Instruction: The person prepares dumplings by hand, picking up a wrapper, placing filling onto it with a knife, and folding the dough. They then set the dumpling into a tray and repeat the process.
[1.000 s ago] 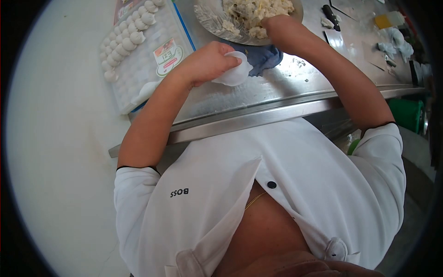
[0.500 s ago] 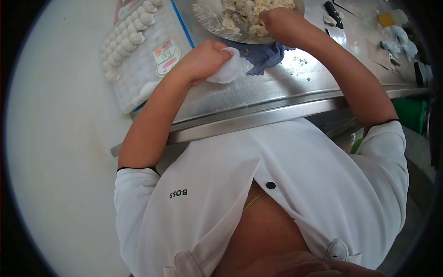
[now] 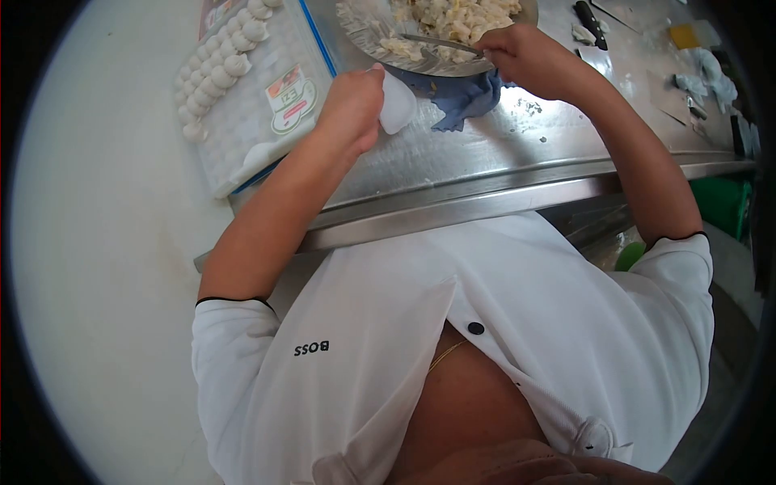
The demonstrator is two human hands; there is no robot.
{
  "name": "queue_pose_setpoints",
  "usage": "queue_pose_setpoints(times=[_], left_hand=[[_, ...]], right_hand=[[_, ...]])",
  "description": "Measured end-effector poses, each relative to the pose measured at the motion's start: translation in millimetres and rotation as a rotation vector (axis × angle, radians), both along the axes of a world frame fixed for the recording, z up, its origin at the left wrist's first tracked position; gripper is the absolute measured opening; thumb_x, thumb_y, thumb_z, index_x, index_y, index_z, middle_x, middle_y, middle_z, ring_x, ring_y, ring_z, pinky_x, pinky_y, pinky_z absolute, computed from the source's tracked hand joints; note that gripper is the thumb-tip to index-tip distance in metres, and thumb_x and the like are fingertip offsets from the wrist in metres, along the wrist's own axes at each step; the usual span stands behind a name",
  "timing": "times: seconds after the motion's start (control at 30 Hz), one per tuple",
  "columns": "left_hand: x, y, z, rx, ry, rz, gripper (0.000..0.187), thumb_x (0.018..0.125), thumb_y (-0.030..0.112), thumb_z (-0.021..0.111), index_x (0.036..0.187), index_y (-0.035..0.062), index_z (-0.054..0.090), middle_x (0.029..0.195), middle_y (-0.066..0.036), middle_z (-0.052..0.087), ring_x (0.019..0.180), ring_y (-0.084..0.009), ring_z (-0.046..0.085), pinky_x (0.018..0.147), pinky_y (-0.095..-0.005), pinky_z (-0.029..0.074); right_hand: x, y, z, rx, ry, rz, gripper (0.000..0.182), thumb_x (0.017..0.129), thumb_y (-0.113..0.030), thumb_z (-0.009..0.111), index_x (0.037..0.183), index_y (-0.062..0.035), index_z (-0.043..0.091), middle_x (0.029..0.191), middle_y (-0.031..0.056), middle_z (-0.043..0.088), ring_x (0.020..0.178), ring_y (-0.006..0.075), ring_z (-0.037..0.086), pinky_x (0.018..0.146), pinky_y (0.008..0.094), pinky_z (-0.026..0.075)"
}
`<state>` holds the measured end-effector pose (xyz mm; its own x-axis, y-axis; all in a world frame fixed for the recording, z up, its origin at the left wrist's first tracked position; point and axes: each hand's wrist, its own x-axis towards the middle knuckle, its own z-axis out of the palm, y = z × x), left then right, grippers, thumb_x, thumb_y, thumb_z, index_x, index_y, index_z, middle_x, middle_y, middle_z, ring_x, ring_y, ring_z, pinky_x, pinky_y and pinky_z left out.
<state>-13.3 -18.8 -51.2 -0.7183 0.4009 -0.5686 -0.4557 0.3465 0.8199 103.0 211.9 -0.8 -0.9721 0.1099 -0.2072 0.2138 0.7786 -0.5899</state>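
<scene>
My left hand (image 3: 354, 109) is closed on a thin, round white dumpling wrapper (image 3: 398, 105), which hangs off its right side. In my right hand (image 3: 527, 63), fingers closed, is a thin metal spatula (image 3: 436, 42) whose blade points left over the metal bowl (image 3: 361, 31). Pale, chunky filling (image 3: 465, 18) is heaped on the right and at the back of that bowl, with smears along its left wall. A crumpled blue cloth (image 3: 465, 101) lies under the bowl's near rim.
Left of the bowl, rows of white dumplings (image 3: 214, 85) sit on a white tray (image 3: 242, 129) with a printed label. At the right of the steel table (image 3: 517, 137) are a black-handled knife (image 3: 590, 24), a yellow-filled container (image 3: 693, 34) and crumpled plastic (image 3: 711, 77).
My right hand has drawn back right and down from the filling, bringing the spatula into view. My left hand has turned and shifted slightly left, keeping the wrapper.
</scene>
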Motion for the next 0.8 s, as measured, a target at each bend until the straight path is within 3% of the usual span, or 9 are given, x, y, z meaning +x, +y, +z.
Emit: queue_pose_setpoints(times=[0.2, 0.27, 0.37, 0.47, 0.53, 0.57, 0.67, 0.7, 0.8], left_hand=[[-12, 5, -11, 0.047, 0.204, 0.01, 0.035, 0.1, 0.022, 0.044, 0.084, -0.0058, 0.059, 0.078, -0.013, 0.061, 0.068, -0.0206, 0.06, 0.057, -0.0376, 0.045], [-4, 17, 11, 0.172, -0.038, 0.313, 0.032, 0.101, 0.018, 0.042, 0.095, -0.0085, 0.057, 0.089, -0.017, 0.063, 0.077, -0.0245, 0.064, 0.063, -0.039, 0.05], [-7, 24, 14, 0.356, -0.085, 0.389, 0.029, 0.101, 0.015, 0.04, 0.11, -0.0109, 0.05, 0.104, -0.02, 0.06, 0.09, -0.0282, 0.064, 0.074, -0.0412, 0.052], [-8, 27, 18, 0.472, -0.157, 0.393, 0.031, 0.101, 0.013, 0.039, 0.118, -0.0115, 0.045, 0.116, -0.021, 0.055, 0.103, -0.0319, 0.061, 0.088, -0.0429, 0.052], [-10, 25, 15, 0.544, -0.213, 0.371, 0.033, 0.102, 0.013, 0.037, 0.123, -0.0124, 0.04, 0.124, -0.023, 0.05, 0.111, -0.0342, 0.056, 0.096, -0.047, 0.047], [-11, 23, 13, 0.616, -0.269, 0.348, 0.036, 0.103, 0.013, 0.035, 0.127, -0.0134, 0.035, 0.132, -0.025, 0.046, 0.12, -0.0365, 0.052, 0.105, -0.0512, 0.043], [-12, 13, 13, 0.606, -0.305, 0.326, 0.036, 0.103, 0.013, 0.033, 0.128, -0.0129, 0.035, 0.133, -0.025, 0.044, 0.12, -0.0367, 0.052, 0.106, -0.0519, 0.042], [-9, 12, 19, 0.607, -0.304, 0.326, 0.036, 0.103, 0.013, 0.033, 0.128, -0.0129, 0.035, 0.133, -0.025, 0.044, 0.12, -0.0367, 0.052, 0.106, -0.0519, 0.042], [-7, 10, 40, 0.565, -0.234, 0.383, 0.03, 0.1, 0.011, 0.041, 0.117, -0.014, 0.043, 0.12, -0.024, 0.053, 0.106, -0.0353, 0.059, 0.093, -0.0475, 0.051]], right_hand=[[6, -7, 6, -0.133, -0.138, -0.032, 0.031, 0.095, -0.012, 0.047, 0.119, 0.0, 0.063, 0.067, 0.0066, 0.058, 0.061, 0.0141, 0.053, 0.059, 0.0311, 0.047], [13, -10, 10, -0.15, -0.103, 0.0, 0.031, 0.096, -0.013, 0.048, 0.12, -0.0006, 0.063, 0.067, 0.0053, 0.058, 0.061, 0.0133, 0.052, 0.059, 0.0306, 0.046], [25, -16, 22, -0.2, -0.111, -0.007, 0.029, 0.092, -0.009, 0.048, 0.114, 0.0015, 0.064, 0.074, 0.0136, 0.064, 0.067, 0.0209, 0.061, 0.067, 0.0349, 0.051], [39, -19, 17, -0.277, -0.115, 0.011, 0.031, 0.098, -0.012, 0.048, 0.123, -0.0016, 0.062, 0.068, 0.0036, 0.056, 0.061, 0.0126, 0.05, 0.062, 0.0298, 0.046], [49, -26, 11, -0.346, 0.002, 0.016, 0.03, 0.097, -0.009, 0.049, 0.124, -0.0018, 0.061, 0.069, 0.005, 0.057, 0.062, 0.013, 0.05, 0.062, 0.0305, 0.046], [55, -32, 13, -0.275, 0.018, 0.012, 0.03, 0.09, -0.006, 0.053, 0.119, -0.0011, 0.063, 0.077, 0.0174, 0.065, 0.067, 0.0244, 0.061, 0.068, 0.0345, 0.049], [65, -32, 2, -0.147, 0.201, 0.113, 0.029, 0.09, -0.006, 0.054, 0.118, -0.0018, 0.064, 0.08, 0.0198, 0.065, 0.068, 0.0265, 0.061, 0.068, 0.0344, 0.049], [65, -30, 1, -0.137, 0.301, 0.136, 0.029, 0.091, -0.008, 0.055, 0.118, -0.0025, 0.064, 0.078, 0.0171, 0.065, 0.067, 0.0226, 0.06, 0.067, 0.0319, 0.048], [71, -17, 28, -0.295, 0.072, 0.014, 0.029, 0.092, -0.01, 0.056, 0.119, -0.0025, 0.064, 0.077, 0.0129, 0.066, 0.066, 0.0177, 0.057, 0.066, 0.0297, 0.047]])
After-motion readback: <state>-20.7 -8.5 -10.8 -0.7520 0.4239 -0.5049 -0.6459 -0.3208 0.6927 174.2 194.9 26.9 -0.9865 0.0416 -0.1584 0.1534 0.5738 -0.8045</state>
